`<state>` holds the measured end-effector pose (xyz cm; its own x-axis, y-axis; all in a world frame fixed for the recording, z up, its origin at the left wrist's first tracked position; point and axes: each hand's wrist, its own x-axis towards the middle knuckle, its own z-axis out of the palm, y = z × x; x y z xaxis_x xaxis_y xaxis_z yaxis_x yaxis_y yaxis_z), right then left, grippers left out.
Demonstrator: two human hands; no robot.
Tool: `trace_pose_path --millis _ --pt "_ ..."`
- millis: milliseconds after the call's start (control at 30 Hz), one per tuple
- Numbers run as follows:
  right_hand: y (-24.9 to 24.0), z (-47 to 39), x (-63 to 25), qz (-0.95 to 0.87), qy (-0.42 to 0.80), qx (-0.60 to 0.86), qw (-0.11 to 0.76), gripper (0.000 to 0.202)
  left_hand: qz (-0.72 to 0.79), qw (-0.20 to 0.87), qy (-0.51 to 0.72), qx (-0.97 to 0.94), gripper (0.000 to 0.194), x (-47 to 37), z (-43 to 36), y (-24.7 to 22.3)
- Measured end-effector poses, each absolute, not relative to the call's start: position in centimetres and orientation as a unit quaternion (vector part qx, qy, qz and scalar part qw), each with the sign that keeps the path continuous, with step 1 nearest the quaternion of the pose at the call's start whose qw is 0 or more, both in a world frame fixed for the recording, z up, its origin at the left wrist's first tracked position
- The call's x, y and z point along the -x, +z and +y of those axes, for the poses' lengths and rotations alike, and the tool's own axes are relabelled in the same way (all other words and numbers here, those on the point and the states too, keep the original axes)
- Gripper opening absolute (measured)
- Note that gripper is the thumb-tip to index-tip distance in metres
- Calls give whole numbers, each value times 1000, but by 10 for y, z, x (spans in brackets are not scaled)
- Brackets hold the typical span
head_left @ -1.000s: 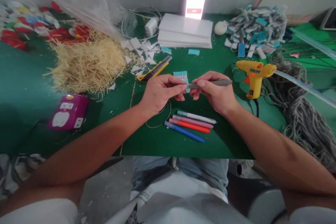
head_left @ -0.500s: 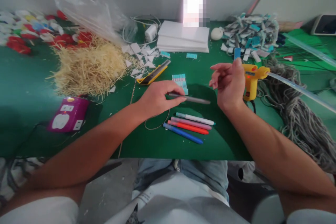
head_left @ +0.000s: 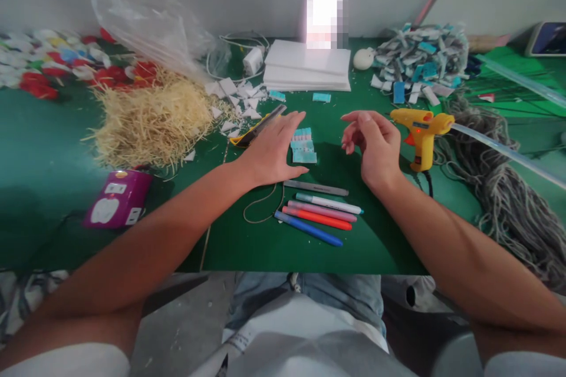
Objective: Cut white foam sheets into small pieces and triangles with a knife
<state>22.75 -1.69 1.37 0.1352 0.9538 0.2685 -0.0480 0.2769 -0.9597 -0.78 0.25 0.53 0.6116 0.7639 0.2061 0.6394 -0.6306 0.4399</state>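
Observation:
My left hand [head_left: 272, 150] is open, fingers stretched forward and thumb apart, beside a small group of light-blue pieces [head_left: 304, 146]. It partly covers a yellow box cutter [head_left: 254, 131]. Just below the thumb a grey marker [head_left: 316, 188] lies on the green table. Closer to me lie a white marker with a teal cap [head_left: 329, 203], a pink marker [head_left: 322, 211], a red marker [head_left: 317, 216] and a blue marker [head_left: 308, 228]. My right hand [head_left: 374, 144] hovers right of the blue pieces, fingers loosely curled and apart, holding nothing visible.
A yellow glue gun [head_left: 422, 129] stands right of my right hand, near grey yarn [head_left: 490, 200]. Behind are white boards [head_left: 307, 68] and a heap of grey-blue scraps [head_left: 422, 56]. Straw [head_left: 152, 118], a plastic bag [head_left: 150, 23] and a purple box [head_left: 117, 199] lie left.
My left hand has let go of the grey marker, which now lies above the other markers, and its fingers have spread forward. My right hand has shifted slightly left.

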Motion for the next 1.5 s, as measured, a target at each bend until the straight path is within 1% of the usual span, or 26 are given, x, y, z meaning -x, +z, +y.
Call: trace_pose_path --millis 200,400,467,533,667,767,933,1100,1267,1400,1500 --pt "15 -16 -228 -521 402 442 609 49 406 189 172 -878 106 5 9 5" --pt "14 -16 -227 -529 395 445 605 48 394 142 129 -899 97 -3 19 15" --pt "13 -17 -227 -531 388 457 599 43 421 113 114 -892 97 -9 19 16" --pt "13 -16 -229 -548 371 483 573 33 468 92 104 -873 98 -17 17 19" --pt "9 -15 -232 -638 313 539 452 8 550 68 81 -828 101 -33 13 24" --pt "7 -15 -231 -681 298 544 389 14 565 65 85 -818 102 -39 13 24" --pt "7 -16 -230 -718 280 529 356 21 559 93 111 -816 107 -34 14 22" --pt "10 -19 -228 -731 252 552 312 29 546 146 117 -817 94 -25 7 31" --pt "14 -19 -229 -729 258 564 291 35 559 203 129 -793 82 -16 0 38" --pt "16 -19 -230 -733 261 566 273 40 543 251 182 -781 79 -4 -2 31" --pt "17 -21 -230 -736 252 565 273 38 518 323 232 -757 75 1 -3 23"
